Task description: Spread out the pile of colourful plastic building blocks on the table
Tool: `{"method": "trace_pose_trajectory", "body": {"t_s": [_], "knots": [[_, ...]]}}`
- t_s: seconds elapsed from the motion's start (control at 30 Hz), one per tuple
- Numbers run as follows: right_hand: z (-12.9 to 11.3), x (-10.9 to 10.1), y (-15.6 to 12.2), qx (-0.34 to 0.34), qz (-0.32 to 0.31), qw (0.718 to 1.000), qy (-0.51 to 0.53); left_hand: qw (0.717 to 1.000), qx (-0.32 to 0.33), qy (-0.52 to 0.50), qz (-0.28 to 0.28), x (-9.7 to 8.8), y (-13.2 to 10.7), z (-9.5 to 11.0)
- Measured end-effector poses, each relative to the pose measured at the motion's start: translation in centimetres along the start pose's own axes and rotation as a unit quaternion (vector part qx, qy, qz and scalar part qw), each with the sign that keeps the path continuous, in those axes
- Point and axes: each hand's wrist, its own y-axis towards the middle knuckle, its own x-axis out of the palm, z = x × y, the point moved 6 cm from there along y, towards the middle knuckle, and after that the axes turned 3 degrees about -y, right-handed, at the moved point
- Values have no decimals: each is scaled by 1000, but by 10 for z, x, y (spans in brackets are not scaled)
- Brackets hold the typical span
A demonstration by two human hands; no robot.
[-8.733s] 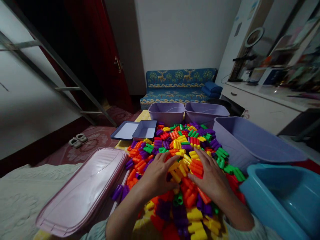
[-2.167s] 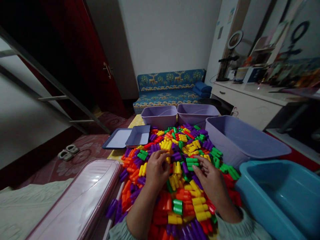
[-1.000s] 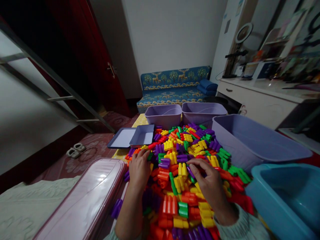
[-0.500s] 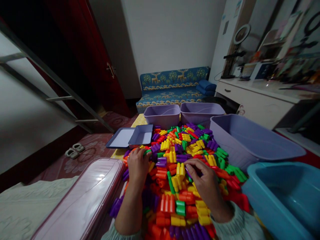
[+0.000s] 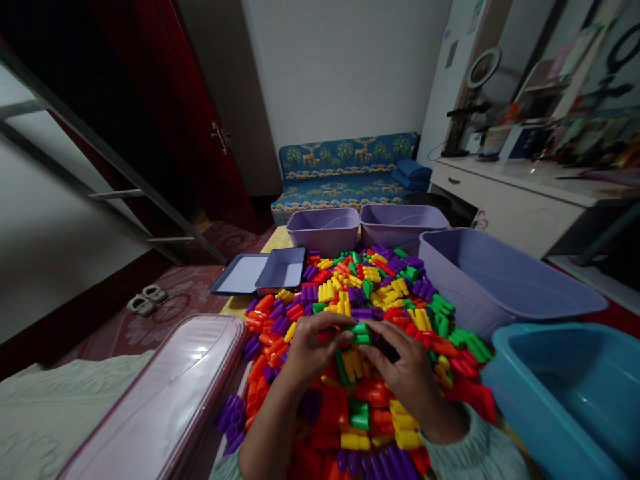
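My left hand (image 5: pixel 315 347) and my right hand (image 5: pixel 405 370) meet over the middle of a big heap of plastic interlocking bullet-shaped blocks (image 5: pixel 380 287). Between their fingertips is a green block (image 5: pixel 361 333), held from both sides. A darker piece seems to sit under my right fingers, but it is mostly hidden. The heap mixes orange, red, yellow, purple and green pieces, and it runs beneath both forearms toward me.
Behind the heap stand two lilac tubs (image 5: pixel 323 230) (image 5: pixel 404 223). A larger lilac tub (image 5: pixel 500 280) and a blue basin (image 5: pixel 560 393) are on the right. A pink lid (image 5: pixel 160 393) lies on the left, with a lilac tray (image 5: pixel 237 275) and small lilac box (image 5: pixel 280 270) beyond.
My hands have come together at the middle of the heap, with the green block now between them. Before, they were apart, with my left hand down among the pieces on the left.
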Motion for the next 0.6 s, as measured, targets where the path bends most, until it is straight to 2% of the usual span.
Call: {"method": "trace_pose_trajectory", "body": {"t_s": [0.1,0.17,0.23,0.27,0.3,0.37,0.43,0.5,0.6], "knots": [[0,-4,0,8,-10,1000,3,998,44,52,9,-2,1,4],[1,-13,0,20,13,1000,0,993,80,87,23,-4,1,5],[6,-29,0,62,86,994,15,986,109,122,29,-4,1,5],[10,-40,-1,91,145,984,37,983,118,139,26,-4,0,4],[15,-51,-2,120,217,966,70,980,122,156,20,-3,0,4],[23,-73,-7,155,366,905,150,975,117,189,-2,0,0,1],[27,-87,-10,151,469,846,204,970,111,216,-24,4,-1,-1],[28,-96,-8,136,511,821,217,966,108,232,-41,8,-1,-2],[29,-100,-9,126,525,812,223,964,100,238,-57,11,-2,-3]]}}
